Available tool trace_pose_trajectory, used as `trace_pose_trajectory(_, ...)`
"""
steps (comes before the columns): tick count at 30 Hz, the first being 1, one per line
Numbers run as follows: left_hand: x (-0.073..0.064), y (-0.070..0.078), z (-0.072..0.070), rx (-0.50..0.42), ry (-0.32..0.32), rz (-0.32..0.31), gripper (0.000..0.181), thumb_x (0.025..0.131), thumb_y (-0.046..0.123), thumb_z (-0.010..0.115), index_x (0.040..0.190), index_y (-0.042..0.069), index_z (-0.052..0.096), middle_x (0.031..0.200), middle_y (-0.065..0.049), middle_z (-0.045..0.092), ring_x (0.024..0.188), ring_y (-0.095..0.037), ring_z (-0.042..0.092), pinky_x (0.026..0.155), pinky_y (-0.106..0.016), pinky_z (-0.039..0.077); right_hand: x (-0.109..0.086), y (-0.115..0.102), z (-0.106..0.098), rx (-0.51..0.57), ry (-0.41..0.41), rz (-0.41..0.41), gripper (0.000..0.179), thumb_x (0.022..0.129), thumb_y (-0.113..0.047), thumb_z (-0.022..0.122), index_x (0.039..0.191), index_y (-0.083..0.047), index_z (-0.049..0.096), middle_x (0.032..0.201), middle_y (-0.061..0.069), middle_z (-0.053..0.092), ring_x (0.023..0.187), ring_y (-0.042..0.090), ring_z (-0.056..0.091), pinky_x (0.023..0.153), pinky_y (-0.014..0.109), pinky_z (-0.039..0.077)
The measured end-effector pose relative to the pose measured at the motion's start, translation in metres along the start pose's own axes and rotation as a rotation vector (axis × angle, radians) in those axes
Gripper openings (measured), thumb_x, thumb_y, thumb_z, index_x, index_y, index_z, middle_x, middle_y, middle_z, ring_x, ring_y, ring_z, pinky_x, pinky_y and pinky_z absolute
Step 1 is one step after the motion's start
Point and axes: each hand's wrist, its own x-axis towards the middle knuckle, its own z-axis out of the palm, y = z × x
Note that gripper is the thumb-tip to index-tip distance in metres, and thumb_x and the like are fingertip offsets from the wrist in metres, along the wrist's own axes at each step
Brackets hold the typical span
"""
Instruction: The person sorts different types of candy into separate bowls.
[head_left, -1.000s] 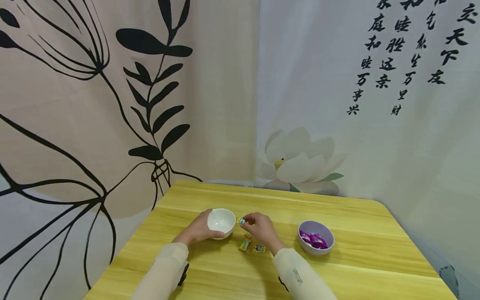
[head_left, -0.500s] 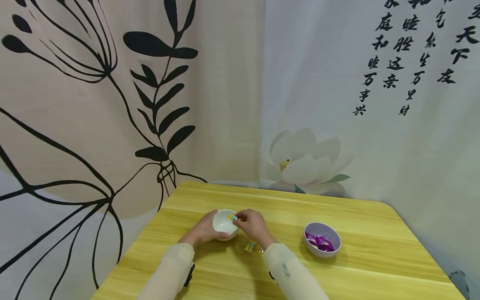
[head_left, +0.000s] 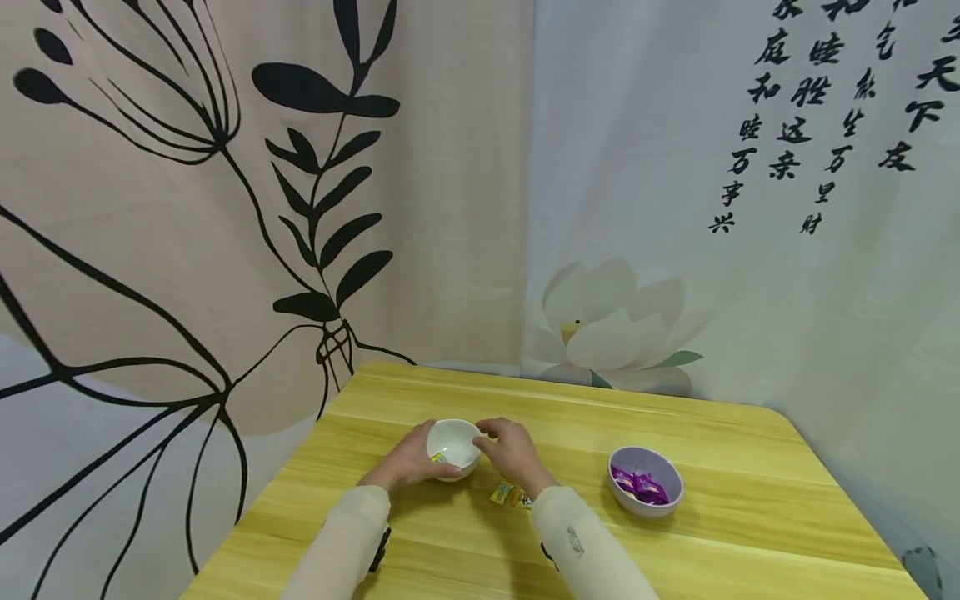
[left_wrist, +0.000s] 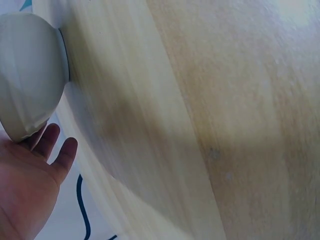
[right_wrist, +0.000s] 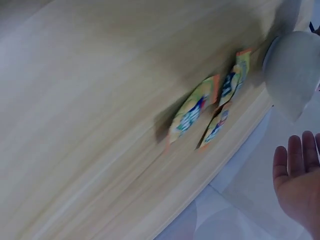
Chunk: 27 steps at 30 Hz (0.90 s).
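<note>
In the head view my left hand (head_left: 411, 458) grips a white bowl (head_left: 459, 442) by its left side, thumb at the near rim. A yellow wrapped candy (head_left: 438, 457) lies inside the bowl, near that thumb. My right hand (head_left: 512, 452) is at the bowl's right rim and holds nothing that I can see. The left wrist view has the bowl's outer wall (left_wrist: 32, 70) with fingers against its underside. In the right wrist view, three yellow wrapped candies (right_wrist: 195, 110) lie close together on the table beside the bowl (right_wrist: 292, 70). My right hand's fingers (right_wrist: 295, 155) are extended there.
A lilac bowl (head_left: 647, 461) with several purple wrapped candies (head_left: 639, 485) stands on the right of the wooden table (head_left: 720, 550). Behind the table's far edge hangs a printed curtain (head_left: 450, 208).
The right hand has carried a yellow candy from the bowl's right side over it and let it go inside. It has then drawn back to the rim. The head view has shifted slightly.
</note>
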Motion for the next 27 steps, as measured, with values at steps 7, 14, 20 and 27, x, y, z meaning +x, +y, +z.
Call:
trace_pose_trajectory(7,0.002,0.001,0.0,-0.018,0.011,0.015,0.093,0.07,0.037,0.091,0.142,0.002,0.043,0.126,-0.01,0.056,0.11,-0.028,0.057,0.092,-0.049,0.047,-0.012,0.015,-0.013,-0.033,0.044,0.002,0.034,0.097,-0.02,0.066,0.123,0.002,0.066,0.117,0.017,0.067,0.107,0.035,0.063,0.088,0.049,0.053)
trace_pose_trajectory(14,0.002,-0.001,0.001,0.013,0.024,0.0,0.104,0.069,0.038,0.092,0.147,-0.002,0.036,0.132,-0.015,0.052,0.114,-0.031,0.055,0.094,-0.051,0.046,-0.026,0.032,-0.027,-0.034,0.045,0.024,0.032,0.096,-0.018,0.067,0.122,0.001,0.066,0.115,0.018,0.067,0.105,0.036,0.063,0.086,0.05,0.053)
trace_pose_trajectory(20,0.002,-0.004,0.001,0.039,0.033,-0.015,0.112,0.069,0.04,0.092,0.15,-0.005,0.029,0.137,-0.019,0.048,0.118,-0.034,0.053,0.097,-0.053,0.045,-0.038,0.045,-0.031,-0.041,0.023,0.049,0.031,0.094,-0.016,0.07,0.119,0.002,0.068,0.113,0.017,0.068,0.103,0.036,0.063,0.085,0.049,0.053)
trace_pose_trajectory(27,0.003,0.0,0.003,0.029,0.035,-0.043,0.113,0.068,0.039,0.092,0.151,-0.004,0.029,0.138,-0.018,0.047,0.118,-0.033,0.053,0.099,-0.052,0.044,-0.056,0.068,-0.033,-0.028,0.002,0.066,0.033,0.092,-0.016,0.071,0.118,0.004,0.069,0.111,0.017,0.069,0.101,0.036,0.064,0.086,0.051,0.052)
